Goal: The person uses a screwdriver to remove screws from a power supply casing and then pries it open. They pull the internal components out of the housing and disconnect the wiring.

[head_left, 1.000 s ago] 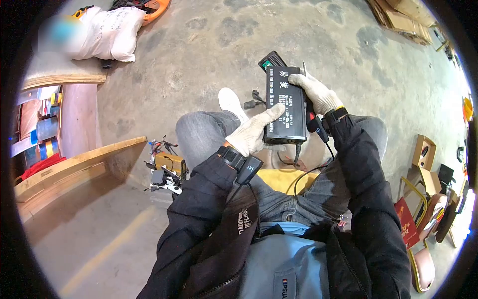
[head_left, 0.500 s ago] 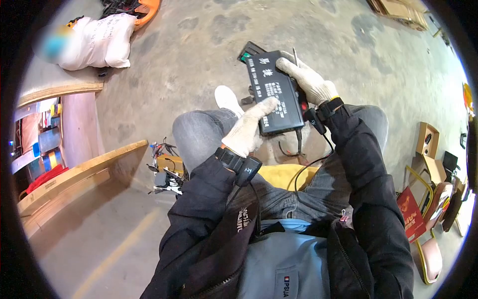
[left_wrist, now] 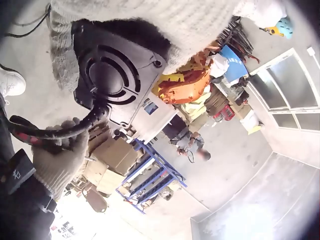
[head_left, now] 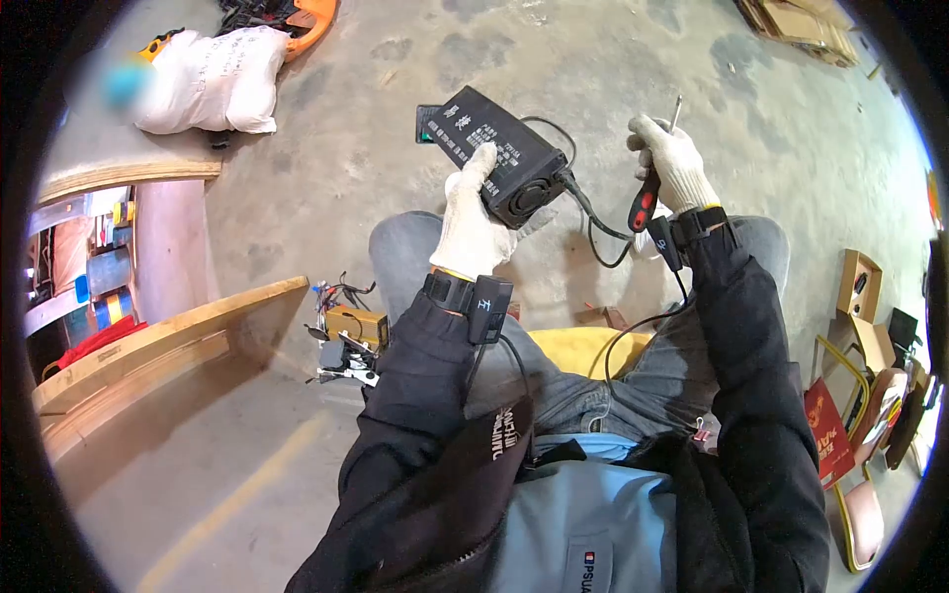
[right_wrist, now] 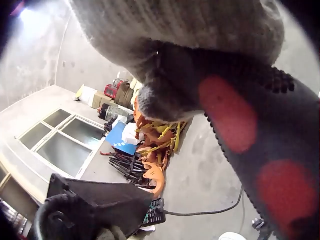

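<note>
My gloved left hand (head_left: 467, 225) grips a black battery charger (head_left: 502, 138) with white lettering, thumb across its printed face. The charger's round fan grille (left_wrist: 106, 76) and thick cable (left_wrist: 80, 129) show in the left wrist view. To the right, apart from the charger, my gloved right hand (head_left: 676, 166) holds a screwdriver (head_left: 644, 202) by its black-and-red handle, metal shaft pointing up past the fingers. A smaller black vented box (head_left: 427, 125) with a green label shows just beyond the charger's far end; its rest is hidden.
Left of my crossed legs lies a heap of wired parts (head_left: 348, 341) beside a wooden board edge (head_left: 178, 341). A white sack (head_left: 217, 84) is at the far left, an open cardboard box (head_left: 858, 287) and chairs (head_left: 862, 514) at the right. A loose cable loops between the hands.
My right hand has let go of the charger and moved right with the screwdriver. The left hand has turned the charger leftward and tilted it, so its fan end now shows.
</note>
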`<state>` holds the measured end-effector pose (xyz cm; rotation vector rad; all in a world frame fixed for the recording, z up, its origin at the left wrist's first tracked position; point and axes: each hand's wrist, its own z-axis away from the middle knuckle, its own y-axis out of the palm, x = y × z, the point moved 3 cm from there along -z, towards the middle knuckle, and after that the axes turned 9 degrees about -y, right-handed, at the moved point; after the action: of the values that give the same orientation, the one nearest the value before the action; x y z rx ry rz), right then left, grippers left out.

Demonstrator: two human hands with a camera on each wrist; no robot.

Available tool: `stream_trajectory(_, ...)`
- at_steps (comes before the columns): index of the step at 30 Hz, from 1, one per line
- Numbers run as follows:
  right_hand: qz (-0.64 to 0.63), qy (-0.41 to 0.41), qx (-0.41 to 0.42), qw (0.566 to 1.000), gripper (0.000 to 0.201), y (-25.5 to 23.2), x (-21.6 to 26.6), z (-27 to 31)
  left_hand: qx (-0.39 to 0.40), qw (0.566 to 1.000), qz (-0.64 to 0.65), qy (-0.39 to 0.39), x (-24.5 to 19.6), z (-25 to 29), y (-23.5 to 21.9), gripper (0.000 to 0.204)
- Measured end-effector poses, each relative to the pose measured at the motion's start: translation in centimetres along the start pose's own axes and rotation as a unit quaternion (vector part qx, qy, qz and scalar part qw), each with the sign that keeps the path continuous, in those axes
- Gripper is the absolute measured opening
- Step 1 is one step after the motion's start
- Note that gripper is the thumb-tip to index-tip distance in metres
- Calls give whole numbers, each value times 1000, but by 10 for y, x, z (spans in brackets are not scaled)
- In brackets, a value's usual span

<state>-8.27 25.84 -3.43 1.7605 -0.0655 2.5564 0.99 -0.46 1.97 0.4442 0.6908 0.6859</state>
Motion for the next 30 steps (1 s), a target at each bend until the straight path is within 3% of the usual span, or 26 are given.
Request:
stream_trajectory(4, -25, 0, -18, 1000, 30, -8, 1, 10, 52, 998, 27, -4, -1, -5, -7, 38)
stream_trajectory(6, -68, 19, -43, 997, 30, -15, 1, 16, 20, 998, 51, 25, -3, -8, -9, 41)
stream_trajectory(12, -153, 66, -105, 980, 31, -25, 7, 36, 36, 995, 91, 24, -4, -9, -11, 42)
stream_trajectory(14, -324, 79, -68, 940, 28, -39, -14, 25, 58, 988, 130, 62, -6, -13, -8, 42)
stream_trajectory(18, -388, 123, -120, 905, 12, -54, -14, 45, 130, 981, 138, 50, -12, -19, -11, 40)
stream_trajectory(20, -451, 155, -144, 867, 4, -53, -12, 57, 117, 982, 140, 52, -12, -19, -10, 40)
stream_trajectory(22, -469, 185, -85, 859, 4, -71, -35, 47, 98, 985, 138, 47, -11, -14, -9, 41)
stream_trajectory(23, -431, 179, -94, 879, 8, -83, -51, 41, 85, 987, 131, 34, -11, -11, -9, 42)
stream_trajectory(24, -420, 118, -34, 899, 16, -80, -55, 39, 71, 990, 122, 21, -12, -10, -7, 42)
stream_trajectory(26, -424, 138, -127, 886, 21, -90, -72, 37, 29, 991, 131, 10, -11, -14, -5, 45)
stream_trajectory(28, -418, 161, -160, 880, 23, -84, -81, 36, 58, 988, 141, 7, -10, -14, -1, 47)
stream_trajectory(30, -425, 185, -180, 868, 27, -77, -96, 32, 20, 992, 121, 16, -8, -22, -4, 49)
